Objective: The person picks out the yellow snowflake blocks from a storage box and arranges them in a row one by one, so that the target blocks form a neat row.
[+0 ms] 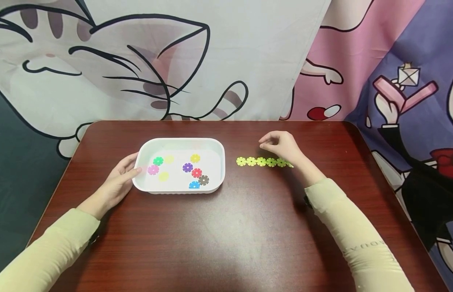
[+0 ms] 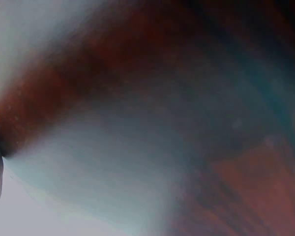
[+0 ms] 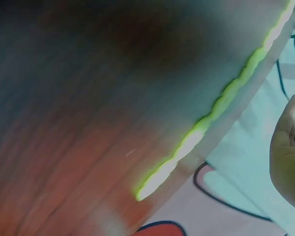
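Observation:
A white plastic tray [image 1: 178,188] sits on the table, its left rim gripped by my left hand [image 1: 118,182] with the thumb over the edge. Inside it lie loose notched flower-shaped discs, among them a green disc [image 1: 158,161], a pink disc [image 1: 153,170], a purple disc [image 1: 187,167] and a red disc [image 1: 196,172]. To the tray's right runs a straight row of yellow-green discs [image 1: 261,162]. Over the row's right part hovers my right hand [image 1: 284,147], fingers loosely bent, nothing visible between them; its wrist hides the row's end. The left wrist view is blurred.
The brown wooden table [image 1: 197,243] has its back edge against a hanging cloth [image 1: 262,48] with cartoon cat prints. More printed cloth [image 1: 387,81] hangs at the right. In the tray, a brown disc [image 1: 203,180] and a blue disc [image 1: 194,185] lie near the front wall.

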A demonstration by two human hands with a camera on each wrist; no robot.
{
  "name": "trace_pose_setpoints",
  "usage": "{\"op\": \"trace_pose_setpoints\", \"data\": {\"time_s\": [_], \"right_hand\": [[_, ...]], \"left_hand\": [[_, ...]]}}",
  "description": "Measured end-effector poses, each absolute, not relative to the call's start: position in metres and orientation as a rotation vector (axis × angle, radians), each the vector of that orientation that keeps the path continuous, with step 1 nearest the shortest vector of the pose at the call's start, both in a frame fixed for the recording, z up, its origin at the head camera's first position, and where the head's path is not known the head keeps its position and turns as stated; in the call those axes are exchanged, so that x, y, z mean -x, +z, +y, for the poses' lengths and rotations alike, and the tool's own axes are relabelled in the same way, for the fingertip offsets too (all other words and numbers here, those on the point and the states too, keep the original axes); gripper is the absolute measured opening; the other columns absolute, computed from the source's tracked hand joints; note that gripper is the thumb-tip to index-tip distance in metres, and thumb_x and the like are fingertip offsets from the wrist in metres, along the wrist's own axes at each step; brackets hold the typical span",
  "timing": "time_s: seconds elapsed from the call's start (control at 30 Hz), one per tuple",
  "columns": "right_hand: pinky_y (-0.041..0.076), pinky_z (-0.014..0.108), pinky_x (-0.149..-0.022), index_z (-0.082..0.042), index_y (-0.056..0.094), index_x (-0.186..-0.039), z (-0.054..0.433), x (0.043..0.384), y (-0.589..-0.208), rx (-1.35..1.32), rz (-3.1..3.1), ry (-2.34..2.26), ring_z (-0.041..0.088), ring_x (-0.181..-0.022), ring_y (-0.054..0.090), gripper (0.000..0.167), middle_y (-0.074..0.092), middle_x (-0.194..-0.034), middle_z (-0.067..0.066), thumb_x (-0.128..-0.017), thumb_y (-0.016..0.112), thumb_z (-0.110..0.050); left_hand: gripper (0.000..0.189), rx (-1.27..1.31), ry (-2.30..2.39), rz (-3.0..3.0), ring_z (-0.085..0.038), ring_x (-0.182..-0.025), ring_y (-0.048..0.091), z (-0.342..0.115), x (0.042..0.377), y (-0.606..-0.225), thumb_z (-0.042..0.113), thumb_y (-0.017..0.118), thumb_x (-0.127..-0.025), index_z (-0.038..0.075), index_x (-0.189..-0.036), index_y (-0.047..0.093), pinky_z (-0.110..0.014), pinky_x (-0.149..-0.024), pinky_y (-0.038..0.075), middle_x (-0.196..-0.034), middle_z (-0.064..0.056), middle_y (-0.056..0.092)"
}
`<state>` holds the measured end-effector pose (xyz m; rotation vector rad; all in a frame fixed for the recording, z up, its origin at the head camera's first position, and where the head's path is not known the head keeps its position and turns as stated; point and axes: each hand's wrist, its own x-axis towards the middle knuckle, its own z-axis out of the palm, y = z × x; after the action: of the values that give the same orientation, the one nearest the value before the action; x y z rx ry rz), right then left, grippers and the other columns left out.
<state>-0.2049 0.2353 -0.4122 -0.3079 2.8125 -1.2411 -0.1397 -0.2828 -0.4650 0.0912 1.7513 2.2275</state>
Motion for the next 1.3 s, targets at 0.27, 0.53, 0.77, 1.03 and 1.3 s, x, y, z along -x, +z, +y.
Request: {"op": "trace_pose_setpoints", "data": {"time_s": [0.27,0.53,0.77,1.03,1.3], "right_hand": [[0.05,0.018,-0.076,-0.001,0.08,-0.107,0.204,0.21,-0.411,0.391,2.779,-1.308,0.009,-0.082,0.067,0.015,0.079,-0.096,0.015,-0.093,0.08,-0.008],[0.052,0.02,-0.075,-0.001,0.081,-0.105,0.17,0.211,-0.408,0.467,2.719,-1.368,0.013,-0.081,0.068,0.014,0.079,-0.095,0.014,-0.092,0.08,-0.007],[0.054,0.024,-0.078,-0.004,0.081,-0.103,0.145,0.211,-0.406,0.518,2.665,-1.413,0.017,-0.083,0.07,0.011,0.079,-0.095,0.013,-0.092,0.08,-0.007],[0.056,0.026,-0.081,-0.003,0.081,-0.102,0.114,0.21,-0.403,0.589,2.618,-1.438,0.021,-0.087,0.07,0.009,0.079,-0.097,0.013,-0.093,0.08,-0.005],[0.053,0.019,-0.078,-0.003,0.081,-0.102,0.084,0.208,-0.402,0.653,2.55,-1.449,0.02,-0.086,0.07,0.009,0.079,-0.096,0.012,-0.093,0.081,-0.006]], "left_hand": [[0.042,-0.082,2.223,1.753,0.005,-0.125,0.058,-0.283,0.14,-0.465,0.0,0.055,-0.107,0.023,-0.142,0.048,-0.013,-0.098,0.053,-0.139,0.015,0.057],[0.042,-0.083,2.225,1.753,0.004,-0.124,0.058,-0.283,0.139,-0.465,0.001,0.055,-0.108,0.022,-0.143,0.048,-0.012,-0.097,0.053,-0.139,0.016,0.058],[0.042,-0.083,2.222,1.76,0.005,-0.124,0.058,-0.283,0.139,-0.466,0.0,0.055,-0.107,0.023,-0.142,0.048,-0.012,-0.097,0.053,-0.139,0.016,0.058],[0.043,-0.076,2.221,1.761,0.005,-0.125,0.057,-0.283,0.139,-0.466,0.0,0.055,-0.107,0.024,-0.142,0.049,-0.012,-0.098,0.053,-0.139,0.017,0.057],[0.043,-0.067,2.224,1.762,0.006,-0.124,0.057,-0.283,0.139,-0.466,0.0,0.055,-0.107,0.024,-0.142,0.049,-0.012,-0.097,0.053,-0.138,0.017,0.058]]}}
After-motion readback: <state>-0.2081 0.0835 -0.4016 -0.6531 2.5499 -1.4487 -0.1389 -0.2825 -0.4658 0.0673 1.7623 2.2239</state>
